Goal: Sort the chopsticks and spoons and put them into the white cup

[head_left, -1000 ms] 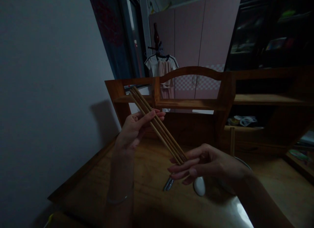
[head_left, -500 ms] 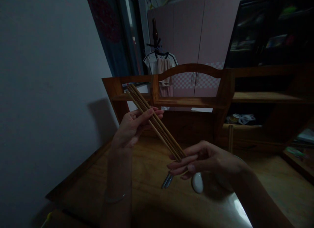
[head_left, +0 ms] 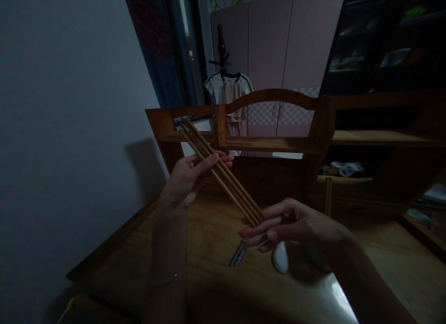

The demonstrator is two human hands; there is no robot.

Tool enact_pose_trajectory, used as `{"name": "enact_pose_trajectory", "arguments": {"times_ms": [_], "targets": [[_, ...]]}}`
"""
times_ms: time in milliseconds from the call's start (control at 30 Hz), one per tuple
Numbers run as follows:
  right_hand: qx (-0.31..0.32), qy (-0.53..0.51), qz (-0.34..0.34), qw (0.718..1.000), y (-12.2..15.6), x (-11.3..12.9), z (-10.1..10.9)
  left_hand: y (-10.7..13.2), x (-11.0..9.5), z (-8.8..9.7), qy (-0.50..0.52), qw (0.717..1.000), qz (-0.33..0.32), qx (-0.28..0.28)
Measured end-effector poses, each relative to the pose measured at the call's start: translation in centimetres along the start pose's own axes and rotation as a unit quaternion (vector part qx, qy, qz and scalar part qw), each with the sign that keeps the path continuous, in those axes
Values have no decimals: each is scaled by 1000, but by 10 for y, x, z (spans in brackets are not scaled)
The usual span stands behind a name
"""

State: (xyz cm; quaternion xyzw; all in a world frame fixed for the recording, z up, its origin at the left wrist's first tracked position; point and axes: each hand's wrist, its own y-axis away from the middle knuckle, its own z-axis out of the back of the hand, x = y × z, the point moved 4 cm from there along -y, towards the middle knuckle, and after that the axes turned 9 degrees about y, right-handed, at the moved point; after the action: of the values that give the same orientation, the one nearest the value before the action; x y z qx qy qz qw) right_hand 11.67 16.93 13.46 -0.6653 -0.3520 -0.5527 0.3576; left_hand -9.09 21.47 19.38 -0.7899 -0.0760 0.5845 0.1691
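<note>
Slanting across the middle is a small bunch of wooden chopsticks (head_left: 232, 184), upper end to the left. My left hand (head_left: 190, 178) is closed on them near the middle, thumb on top and fingers underneath. At their lower ends is my right hand (head_left: 289, 226), its fingers curled about the tips; its thumb lies apart from them. Below the right fingers a shiny metal utensil (head_left: 238, 254) lies on the wooden tabletop (head_left: 205, 240), partly hidden. Beside it rests a white spoon (head_left: 280, 258), its upper part hidden by the hand.
Behind my right wrist more upright sticks (head_left: 328, 196) stand, their base hidden. A wooden shelf unit (head_left: 272, 145) borders the back of the table, with a plastic bag (head_left: 348, 168) in one compartment. A pale wall (head_left: 87, 129) closes off the left side.
The lower ends of the chopsticks have fanned slightly apart. Both hands stay in nearly the same place.
</note>
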Motion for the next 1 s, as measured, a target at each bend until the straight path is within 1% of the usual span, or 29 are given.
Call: {"name": "enact_pose_trajectory", "arguments": {"times_ms": [167,233,367,600,1000], "targets": [[-2,-7,13,1000,0,1,-1,3,-3,-1,-11,1000,-15,-24],[3,-9,7,1000,0,2,-2,3,-3,-2,-18,999,-20,-29],[-10,-9,-7,1000,0,2,-3,4,-4,-2,-24,999,-27,-36],[-18,-15,-11,1000,1,3,-3,5,-5,-3,-31,999,-26,-19],[-21,-16,-21,999,1,-1,1,7,-8,-4,-24,999,-19,-9]]}}
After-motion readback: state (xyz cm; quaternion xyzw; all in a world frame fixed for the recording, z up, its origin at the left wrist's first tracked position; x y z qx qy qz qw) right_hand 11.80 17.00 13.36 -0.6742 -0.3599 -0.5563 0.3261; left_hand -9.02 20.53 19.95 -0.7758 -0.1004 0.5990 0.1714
